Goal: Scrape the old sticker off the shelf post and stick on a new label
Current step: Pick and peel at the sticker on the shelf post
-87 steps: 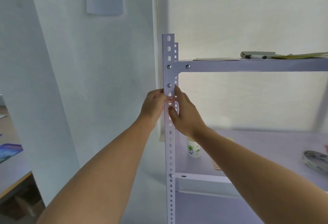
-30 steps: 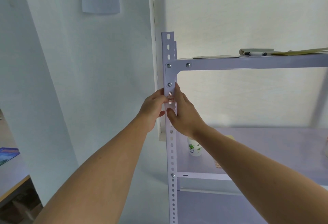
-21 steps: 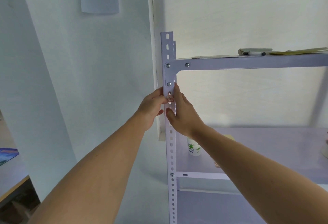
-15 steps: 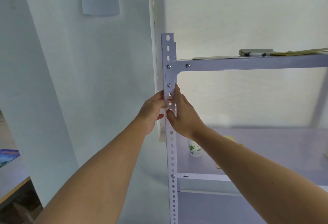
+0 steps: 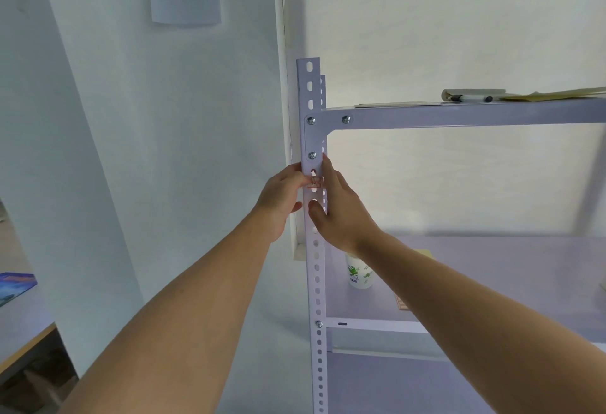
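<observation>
sticker (image 5: 314, 181) sitting on post (image 5: 317, 282) front | left hand (image 5: 282, 198) fingers curling round post's left edge, tips at sticker | right hand (image 5: 341, 213) gripping post just below | risk: sticker possibly tearing into scraps under picking nails

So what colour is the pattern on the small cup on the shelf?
Green shapes on a white cup, clearest in the head view.

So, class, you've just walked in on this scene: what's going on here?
A person is working bare-handed on a white shelf post. Fingertips of the left hand are on a small red-printed sticker on the post's front. The right hand holds the post, thumb across its front just below. The sticker is on the post; whether it is being peeled off or pressed down cannot be told.
</observation>
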